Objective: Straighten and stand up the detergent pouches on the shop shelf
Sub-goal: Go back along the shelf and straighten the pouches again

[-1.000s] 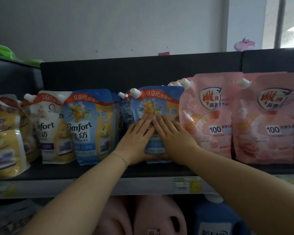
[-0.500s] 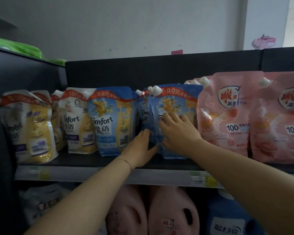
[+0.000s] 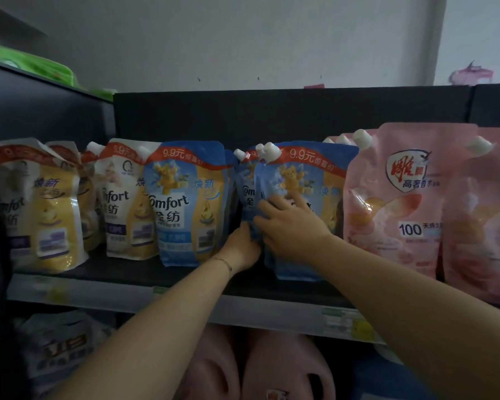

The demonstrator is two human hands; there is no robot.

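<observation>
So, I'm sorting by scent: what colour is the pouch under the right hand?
The Comfort pouch is blue, with a red top banner; head view.

Crumpled green plastic packs (image 3: pixel 41 67) sit at ten o'clock. A pink paper ornament (image 3: pixel 471 76) hangs on the pale wall at two o'clock. Two pink plastic jugs (image 3: pixel 286 368) stand at six o'clock, with a blurred grey-white printed bag (image 3: pixel 61 345) at seven o'clock and a yellow-green price label (image 3: pixel 355 324) at five o'clock.
</observation>
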